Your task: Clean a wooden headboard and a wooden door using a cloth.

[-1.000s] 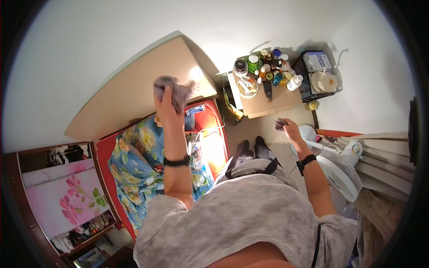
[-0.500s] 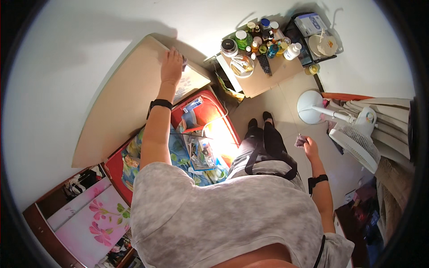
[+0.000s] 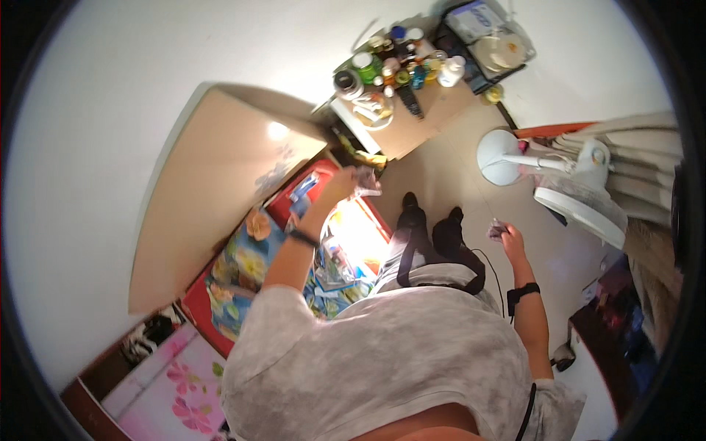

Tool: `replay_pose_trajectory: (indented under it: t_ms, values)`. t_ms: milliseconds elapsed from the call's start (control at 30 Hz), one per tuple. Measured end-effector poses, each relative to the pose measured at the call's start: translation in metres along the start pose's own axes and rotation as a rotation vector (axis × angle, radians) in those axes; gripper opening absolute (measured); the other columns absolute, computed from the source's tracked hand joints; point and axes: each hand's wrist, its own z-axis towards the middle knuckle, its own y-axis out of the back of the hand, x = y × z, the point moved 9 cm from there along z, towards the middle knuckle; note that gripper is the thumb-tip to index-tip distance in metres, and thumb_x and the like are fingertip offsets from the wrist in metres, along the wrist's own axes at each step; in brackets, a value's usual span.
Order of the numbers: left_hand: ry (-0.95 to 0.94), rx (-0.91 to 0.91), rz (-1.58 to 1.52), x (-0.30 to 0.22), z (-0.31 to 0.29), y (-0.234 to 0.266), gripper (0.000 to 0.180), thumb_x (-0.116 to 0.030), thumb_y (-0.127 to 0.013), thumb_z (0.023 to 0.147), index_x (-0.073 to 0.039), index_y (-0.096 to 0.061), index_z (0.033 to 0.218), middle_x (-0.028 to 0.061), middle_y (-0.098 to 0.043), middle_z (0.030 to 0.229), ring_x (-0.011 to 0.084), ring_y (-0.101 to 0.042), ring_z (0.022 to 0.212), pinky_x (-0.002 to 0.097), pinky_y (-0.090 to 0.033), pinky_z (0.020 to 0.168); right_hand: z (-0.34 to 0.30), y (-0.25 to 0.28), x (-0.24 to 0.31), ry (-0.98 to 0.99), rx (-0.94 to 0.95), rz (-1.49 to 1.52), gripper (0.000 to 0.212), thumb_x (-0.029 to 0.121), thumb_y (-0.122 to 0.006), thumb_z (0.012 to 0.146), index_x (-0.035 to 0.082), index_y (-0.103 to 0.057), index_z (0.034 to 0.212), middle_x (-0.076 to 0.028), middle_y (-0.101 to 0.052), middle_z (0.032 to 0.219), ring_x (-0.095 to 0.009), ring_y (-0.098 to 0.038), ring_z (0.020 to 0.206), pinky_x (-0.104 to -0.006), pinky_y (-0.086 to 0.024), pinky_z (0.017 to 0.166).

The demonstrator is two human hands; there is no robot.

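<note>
My left hand (image 3: pixel 344 184) is blurred by motion, its fingers closed round a greyish-purple cloth (image 3: pixel 368 181). It hangs over the red edge of the bed, to the right of the tall beige headboard (image 3: pixel 195 198). Under that forearm lies a blue flowered sheet (image 3: pixel 246 257). A bright glare washes out the things beside the bed's edge. My right hand (image 3: pixel 511 239) is off to the right above the floor, pinching a crumpled greyish cloth (image 3: pixel 497 229). Both wrists wear black bands.
A small cabinet (image 3: pixel 441 117) ahead bears many bottles and jars (image 3: pixel 365 66). Beside it a black rack (image 3: pixel 460 51) holds a box and a pale dish. A white standing fan (image 3: pixel 581 213) is on the right by the curtains (image 3: pixel 640 169). A pink flowered drawer (image 3: pixel 173 389) lies at lower left.
My left hand has left the headboard's face and come down right and nearer, cloth still in it. My right hand stays about where it was. My feet have moved apart, and the view has shifted.
</note>
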Motion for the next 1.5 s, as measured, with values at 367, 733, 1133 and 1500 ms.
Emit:
replay_pose_trajectory:
  t_ms: [367,733,1133,1500]
  values:
    - [-0.406,0.192,-0.999,-0.310,-0.222,0.011,0.035,-0.003,-0.049,0.087,0.003,-0.057,0.121,0.0071,-0.063,0.108,0.0154,-0.060,0.097,0.0261,-0.047,0.085,-0.002,0.006,0.000,-0.142,0.103,0.024,0.030,0.015,-0.052,0.079,-0.001,-0.063,0.101,-0.023,-0.066,0.093,-0.036,-0.063,0.088,-0.0439,-0.048,0.080]
    - [-0.597,0.232,-1.133,-0.463,-0.277,-0.098,0.041,-0.017,-0.052,0.092,0.006,-0.048,0.126,0.0185,-0.058,0.120,0.0270,-0.059,0.109,0.0386,-0.048,0.093,-0.200,0.112,-0.221,-0.414,-0.141,0.156,0.032,0.022,-0.045,0.091,-0.004,-0.063,0.095,-0.018,-0.065,0.088,-0.030,-0.064,0.084,-0.0432,-0.049,0.080]
    - [-0.585,0.672,-0.685,-0.670,-0.291,-0.336,0.033,-0.015,-0.049,0.096,0.004,-0.050,0.122,0.0118,-0.062,0.109,0.0220,-0.062,0.096,0.0343,-0.050,0.086,-0.466,0.169,-0.401,-0.575,-0.901,0.778,0.031,0.023,-0.047,0.096,-0.005,-0.062,0.096,-0.012,-0.067,0.086,-0.020,-0.067,0.070,-0.0342,-0.055,0.061]
    - [-1.439,0.367,0.311,-0.809,-0.284,-0.529,0.022,-0.016,-0.055,0.090,0.003,-0.058,0.102,0.0179,-0.058,0.096,0.0362,-0.055,0.095,0.0376,-0.044,0.083,-0.535,0.267,-0.416,-0.555,-0.967,0.274,0.029,0.025,-0.050,0.094,-0.001,-0.060,0.096,-0.016,-0.064,0.080,-0.032,-0.056,0.066,-0.0369,-0.048,0.066]
